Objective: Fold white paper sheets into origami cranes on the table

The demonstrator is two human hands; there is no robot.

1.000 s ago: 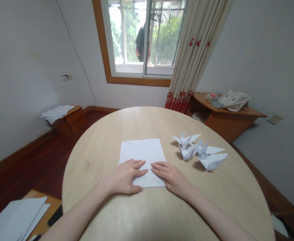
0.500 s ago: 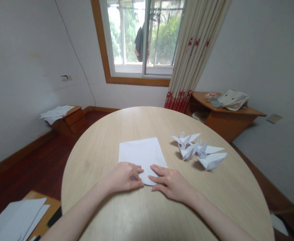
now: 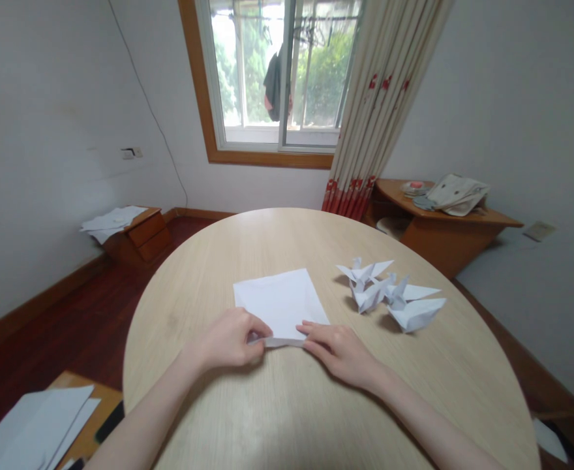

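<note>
A white sheet of paper (image 3: 280, 297) lies on the round wooden table (image 3: 287, 418), its near edge folded or lifted into a narrow strip. My left hand (image 3: 235, 338) pinches the near left corner between thumb and fingers. At the near right corner, my right hand (image 3: 338, 352) grips the edge, with its fingers on top and the thumb at the front. Under my fingers the corners are hidden. Several folded white paper cranes (image 3: 417, 313) stand close together on the table, to the right of the sheet.
Loose white sheets (image 3: 32, 421) lie on a wooden surface at the lower left. A small cabinet (image 3: 143, 235) with papers stands by the left wall. A corner desk (image 3: 456, 228) at the right holds a cloth bag (image 3: 458, 194). Beyond the table hangs a curtain (image 3: 365, 117) beside the window.
Both hands have gone from lying spread on the paper to gripping its near corners, and have moved slightly apart. The near edge has gone from curved to a straight raised strip.
</note>
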